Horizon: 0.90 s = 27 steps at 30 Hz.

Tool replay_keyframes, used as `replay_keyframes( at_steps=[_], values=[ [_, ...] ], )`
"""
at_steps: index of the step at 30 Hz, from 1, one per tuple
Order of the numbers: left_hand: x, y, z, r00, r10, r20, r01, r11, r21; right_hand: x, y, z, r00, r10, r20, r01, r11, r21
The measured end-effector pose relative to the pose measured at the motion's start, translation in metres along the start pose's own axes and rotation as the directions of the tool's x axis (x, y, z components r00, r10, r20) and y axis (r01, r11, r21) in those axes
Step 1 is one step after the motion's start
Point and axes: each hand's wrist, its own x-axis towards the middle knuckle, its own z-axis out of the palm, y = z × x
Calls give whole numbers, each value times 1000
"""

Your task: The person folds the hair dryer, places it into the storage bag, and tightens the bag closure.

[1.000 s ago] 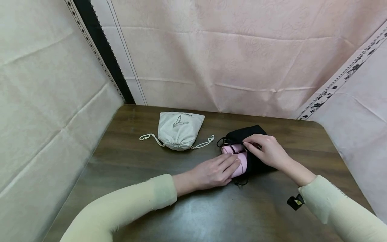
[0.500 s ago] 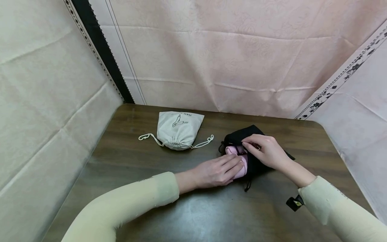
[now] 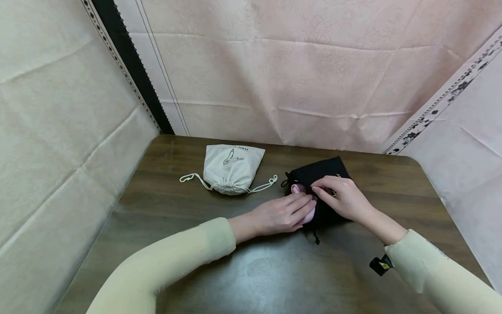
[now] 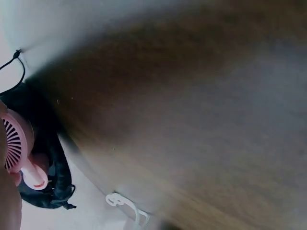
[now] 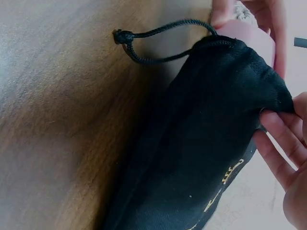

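Observation:
A pink hair dryer (image 3: 309,216) with a round slotted grille lies partly inside a black drawstring bag (image 3: 321,171). My left hand (image 3: 279,213) holds the dryer's exposed end at the bag's mouth, thumb and fingers on either side of it. In the left wrist view the grille and a short pink stub (image 4: 36,173) show against the black cloth. With fingertips and thumb, my right hand (image 3: 346,198) pinches the upper edge of the bag's opening. Gold lettering marks the bag (image 5: 192,124) in the right wrist view. The rest of the dryer is hidden in the cloth.
To the left on the wooden table (image 3: 251,270) lies a white drawstring pouch (image 3: 233,170) with a hair dryer drawing, its cords (image 3: 264,186) spread sideways. Black cord loops (image 5: 163,43) stick out from the black bag. Pale cloth (image 3: 298,78) hangs behind the table.
The black bag has come further over the hair dryer, so less pink shows. My left hand has shifted slightly right with the dryer; my right hand keeps its pinch on the bag's edge.

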Motion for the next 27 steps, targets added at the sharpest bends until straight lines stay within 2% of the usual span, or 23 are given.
replay_keyframes(
  at_steps=[4,7,11,15,20,27],
  values=[
    [2,4,4,999,40,-33,-40,999,4,2,0,-1,1000,-1,-11,1,1000,11],
    [2,3,5,999,30,-14,-30,999,-11,2,-1,-1,1000,0,-20,1,1000,17],
    [1,0,4,998,-7,63,10,999,-37,1,0,-1,1000,6,-24,-6,1000,19],
    [2,-3,2,988,-74,134,88,991,-99,-2,-1,-1,1000,27,-9,-27,999,20],
    [4,0,3,977,-139,160,161,978,-132,-3,1,1,999,41,1,-41,999,13],
    [1,5,5,968,-162,191,190,971,-142,-5,3,0,998,65,16,-65,998,0]
  ],
)
